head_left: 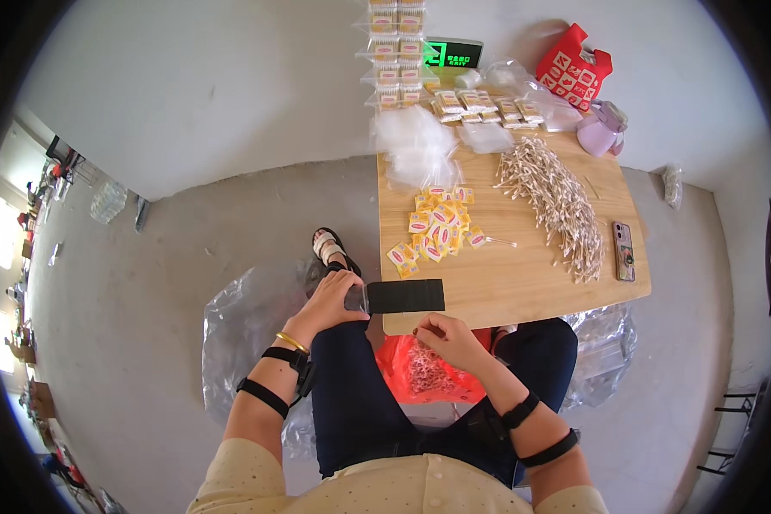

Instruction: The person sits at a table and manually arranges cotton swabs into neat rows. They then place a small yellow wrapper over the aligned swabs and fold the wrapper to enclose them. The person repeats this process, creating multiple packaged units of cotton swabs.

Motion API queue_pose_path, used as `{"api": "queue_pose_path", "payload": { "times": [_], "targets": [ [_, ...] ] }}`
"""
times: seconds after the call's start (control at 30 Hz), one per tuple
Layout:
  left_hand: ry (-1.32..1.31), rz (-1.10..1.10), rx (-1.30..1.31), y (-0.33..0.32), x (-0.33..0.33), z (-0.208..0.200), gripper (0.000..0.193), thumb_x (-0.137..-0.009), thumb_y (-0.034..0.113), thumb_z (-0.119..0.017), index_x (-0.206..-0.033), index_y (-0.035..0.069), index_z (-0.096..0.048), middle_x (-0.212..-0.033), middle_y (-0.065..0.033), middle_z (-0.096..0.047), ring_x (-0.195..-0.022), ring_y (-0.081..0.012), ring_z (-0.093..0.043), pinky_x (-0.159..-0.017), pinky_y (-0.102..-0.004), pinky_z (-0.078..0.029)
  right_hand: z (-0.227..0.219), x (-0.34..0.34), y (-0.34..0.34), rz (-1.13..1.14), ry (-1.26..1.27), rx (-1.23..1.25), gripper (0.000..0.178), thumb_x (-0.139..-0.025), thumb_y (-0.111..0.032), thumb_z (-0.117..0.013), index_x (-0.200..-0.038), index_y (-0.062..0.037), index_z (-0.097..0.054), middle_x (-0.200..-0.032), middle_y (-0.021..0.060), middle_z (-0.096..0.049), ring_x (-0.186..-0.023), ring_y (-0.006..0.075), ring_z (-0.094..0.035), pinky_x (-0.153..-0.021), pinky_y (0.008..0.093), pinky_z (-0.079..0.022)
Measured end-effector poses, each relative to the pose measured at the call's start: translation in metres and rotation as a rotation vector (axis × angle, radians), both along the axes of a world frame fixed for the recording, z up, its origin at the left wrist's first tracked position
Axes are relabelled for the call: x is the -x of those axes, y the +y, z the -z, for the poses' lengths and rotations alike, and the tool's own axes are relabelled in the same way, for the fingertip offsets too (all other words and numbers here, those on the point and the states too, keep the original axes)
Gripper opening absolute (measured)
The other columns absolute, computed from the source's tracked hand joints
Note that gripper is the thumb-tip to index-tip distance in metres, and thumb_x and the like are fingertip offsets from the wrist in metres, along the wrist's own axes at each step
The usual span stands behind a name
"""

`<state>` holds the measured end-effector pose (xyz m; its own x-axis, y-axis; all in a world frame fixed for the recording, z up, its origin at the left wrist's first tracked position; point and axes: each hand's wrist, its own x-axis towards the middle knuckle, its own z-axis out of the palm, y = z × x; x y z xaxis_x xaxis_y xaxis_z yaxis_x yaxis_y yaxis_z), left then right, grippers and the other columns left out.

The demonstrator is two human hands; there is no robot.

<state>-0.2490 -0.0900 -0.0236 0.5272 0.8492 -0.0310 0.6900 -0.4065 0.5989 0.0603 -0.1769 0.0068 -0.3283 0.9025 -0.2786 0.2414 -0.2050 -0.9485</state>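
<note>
Gripping a black flat strip [405,295] at its clear end, the left hand [330,301] holds it level over the near edge of the wooden table [522,283]. The right hand [451,338], fingers curled, pinches something small above a red bag [420,373] on the lap; what it grasps I cannot tell.

A wooden tabletop [522,283] is seen bearing a heap of cotton swabs [557,201], a scatter of yellow packets [437,227], crumpled clear bags [415,146], 1 phone [624,250] and a lilac bottle [601,130].

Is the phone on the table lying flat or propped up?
Flat: the phone lies on the wooden table near its right edge, beside the stick pile.
</note>
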Motion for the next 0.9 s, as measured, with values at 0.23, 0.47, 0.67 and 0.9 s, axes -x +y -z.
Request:
{"api": "queue_pose_path", "payload": {
  "times": [0.23,0.47,0.67,0.9],
  "targets": [
    [-0.089,-0.023,-0.027,-0.002,-0.013,-0.011,0.067,-0.073,0.033,-0.095,-0.123,0.008,-0.06,-0.121,-0.0112,-0.063,-0.12,-0.0341,-0.061,-0.104,-0.0441,-0.047,0.004,0.002,0.0,-0.012,-0.008,-0.006,0.018,-0.101,-0.016,-0.069,-0.104,0.0019,-0.069,-0.085,0.0053,-0.067,-0.077,0.0125,-0.058,-0.074,0.031,-0.05],
    [-0.043,-0.088,-0.037,-0.008,-0.014,-0.009,0.07,-0.07,0.033,-0.095,-0.124,0.008,-0.059,-0.119,-0.0101,-0.065,-0.118,-0.0329,-0.062,-0.101,-0.0446,-0.048,0.004,0.004,-0.001,-0.021,-0.009,-0.004,0.018,-0.101,-0.016,-0.07,-0.105,0.0019,-0.07,-0.085,0.0059,-0.068,-0.078,0.013,-0.06,-0.075,0.0315,-0.051],
    [-0.046,-0.087,-0.048,-0.01,-0.033,-0.008,0.073,-0.07,0.03,-0.096,-0.128,0.01,-0.058,-0.123,-0.0097,-0.063,-0.12,-0.0334,-0.059,-0.105,-0.0468,-0.043,0.005,0.002,-0.001,-0.021,-0.012,0.023,0.019,-0.101,-0.016,-0.07,-0.104,0.0019,-0.07,-0.085,0.0062,-0.069,-0.077,0.0135,-0.06,-0.074,0.0317,-0.051],
    [0.108,-0.046,-0.198,-0.012,-0.081,-0.014,0.079,-0.07,0.043,-0.094,-0.13,0.012,-0.056,-0.133,-0.0108,-0.054,-0.13,-0.034,-0.05,-0.111,-0.0495,-0.037,0.002,-0.004,0.006,-0.016,-0.055,-0.035,0.02,-0.101,-0.018,-0.07,-0.103,0.0017,-0.07,-0.083,0.0077,-0.068,-0.075,0.0138,-0.059,-0.072,0.0317,-0.05]
  ]
}}
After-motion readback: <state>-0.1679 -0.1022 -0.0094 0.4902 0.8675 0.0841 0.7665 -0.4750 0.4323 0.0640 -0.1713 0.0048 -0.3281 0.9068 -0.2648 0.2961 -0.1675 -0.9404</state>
